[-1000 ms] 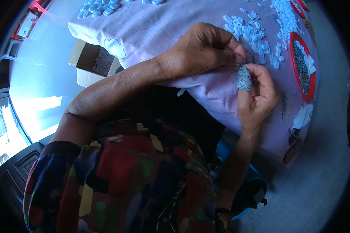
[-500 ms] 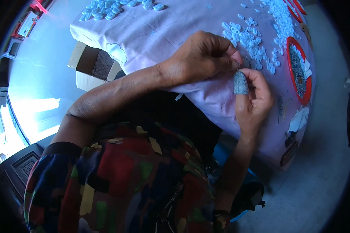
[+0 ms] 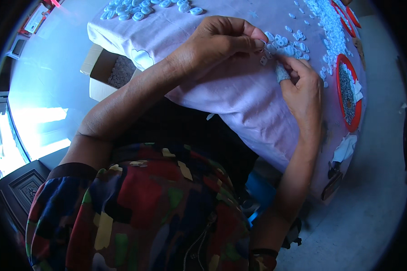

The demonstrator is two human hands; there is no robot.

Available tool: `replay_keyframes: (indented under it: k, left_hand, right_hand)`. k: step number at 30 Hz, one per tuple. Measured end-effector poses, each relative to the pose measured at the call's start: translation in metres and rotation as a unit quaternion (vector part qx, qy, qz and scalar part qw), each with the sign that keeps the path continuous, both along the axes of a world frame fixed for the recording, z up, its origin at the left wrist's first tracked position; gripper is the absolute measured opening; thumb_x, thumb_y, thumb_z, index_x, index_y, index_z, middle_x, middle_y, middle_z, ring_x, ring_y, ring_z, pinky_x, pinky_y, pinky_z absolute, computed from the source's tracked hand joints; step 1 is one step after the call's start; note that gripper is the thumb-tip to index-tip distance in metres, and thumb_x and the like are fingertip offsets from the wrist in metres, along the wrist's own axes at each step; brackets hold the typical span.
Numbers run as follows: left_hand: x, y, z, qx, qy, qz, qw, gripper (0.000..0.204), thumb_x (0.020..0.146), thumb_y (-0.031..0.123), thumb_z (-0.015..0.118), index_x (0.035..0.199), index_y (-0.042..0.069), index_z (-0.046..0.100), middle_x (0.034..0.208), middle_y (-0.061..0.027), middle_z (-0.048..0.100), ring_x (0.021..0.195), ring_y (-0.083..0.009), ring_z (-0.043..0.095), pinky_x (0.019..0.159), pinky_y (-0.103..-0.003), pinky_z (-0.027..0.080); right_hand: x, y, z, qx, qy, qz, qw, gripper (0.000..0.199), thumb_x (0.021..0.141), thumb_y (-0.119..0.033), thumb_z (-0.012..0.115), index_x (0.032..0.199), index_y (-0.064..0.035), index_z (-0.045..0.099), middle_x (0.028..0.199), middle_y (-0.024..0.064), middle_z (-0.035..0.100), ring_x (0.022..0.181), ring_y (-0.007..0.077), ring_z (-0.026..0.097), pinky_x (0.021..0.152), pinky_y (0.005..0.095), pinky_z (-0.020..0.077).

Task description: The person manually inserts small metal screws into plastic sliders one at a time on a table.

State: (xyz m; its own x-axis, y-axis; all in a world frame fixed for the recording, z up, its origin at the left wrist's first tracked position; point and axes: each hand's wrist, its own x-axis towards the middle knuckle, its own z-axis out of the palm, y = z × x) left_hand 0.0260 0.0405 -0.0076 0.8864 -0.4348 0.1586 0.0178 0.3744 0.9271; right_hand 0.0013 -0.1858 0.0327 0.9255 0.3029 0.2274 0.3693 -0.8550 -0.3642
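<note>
My left hand [image 3: 228, 38] is closed in a pinch, with thumb and forefinger pressed together over the table edge side of a small pile of white plastic pieces [image 3: 291, 47]. What the pinch holds is too small to make out. My right hand [image 3: 305, 86] reaches in from the right, its fingers curled together beside the same pile. A grey cloth finger cover [image 3: 281, 72] sits on its thumb. Between the two hands are small whitish pieces [image 3: 263, 60]; whether the right fingertips grip one is hidden.
A pink-lilac cloth [image 3: 253, 108] covers the table. Larger pale oval pieces [image 3: 140, 10] lie at the far left, and a long heap of small white ones [image 3: 330, 27] at the far right. A red-rimmed tray [image 3: 360, 108] holds grey bits. An open cardboard box [image 3: 101, 89] stands lower left.
Both hands have moved away from me, toward the small pile. They are slightly farther apart, and the right fingers have come down beside the white pieces.
</note>
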Motion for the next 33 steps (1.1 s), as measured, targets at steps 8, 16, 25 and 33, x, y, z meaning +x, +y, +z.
replay_keyframes:
  k: [8, 16, 25, 33]
  left_hand:
    - [-0.005, -0.007, -0.001, 0.071, -0.065, 0.016, 0.995, 0.017, 0.094, 0.013, 0.064, 0.108, 0.004, 0.068, 0.095, -0.0027, 0.069, 0.089, -0.007, 0.065, 0.081, -0.022, 0.053]
    - [-0.005, -0.008, -0.001, 0.066, -0.074, 0.023, 0.995, 0.017, 0.094, 0.013, 0.064, 0.108, 0.004, 0.068, 0.095, -0.0033, 0.069, 0.089, -0.0062, 0.064, 0.077, -0.02, 0.052]
    - [-0.015, -0.014, 0.001, 0.013, -0.043, 0.018, 0.999, 0.017, 0.095, 0.013, 0.063, 0.108, 0.003, 0.068, 0.095, -0.0033, 0.069, 0.09, -0.0076, 0.064, 0.078, -0.021, 0.052]
    - [-0.028, -0.018, 0.006, -0.014, 0.008, -0.035, 0.999, 0.017, 0.095, 0.01, 0.061, 0.109, 0.002, 0.066, 0.095, -0.0039, 0.068, 0.091, -0.0074, 0.064, 0.079, -0.02, 0.052]
  right_hand:
    - [-0.016, -0.005, -0.001, 0.085, 0.046, -0.031, 0.995, 0.027, 0.08, 0.002, 0.061, 0.106, 0.0003, 0.067, 0.097, 0.0166, 0.069, 0.082, 0.0281, 0.068, 0.074, 0.0367, 0.0531]
    - [-0.031, -0.004, -0.002, 0.264, 0.042, -0.026, 0.963, 0.015, 0.086, -0.002, 0.065, 0.1, 0.0011, 0.068, 0.084, 0.0055, 0.067, 0.073, 0.0111, 0.061, 0.066, 0.0247, 0.0489]
    - [-0.051, -0.005, -0.006, 0.419, 0.129, -0.047, 0.898, 0.017, 0.091, -0.004, 0.059, 0.107, 0.0008, 0.063, 0.083, 0.0057, 0.065, 0.069, 0.0064, 0.056, 0.063, 0.0193, 0.0446]
    - [-0.059, -0.007, -0.016, 0.463, 0.088, -0.014, 0.882, 0.021, 0.09, -0.001, 0.059, 0.111, 0.0004, 0.062, 0.096, 0.0092, 0.068, 0.072, 0.0054, 0.056, 0.061, 0.018, 0.0445]
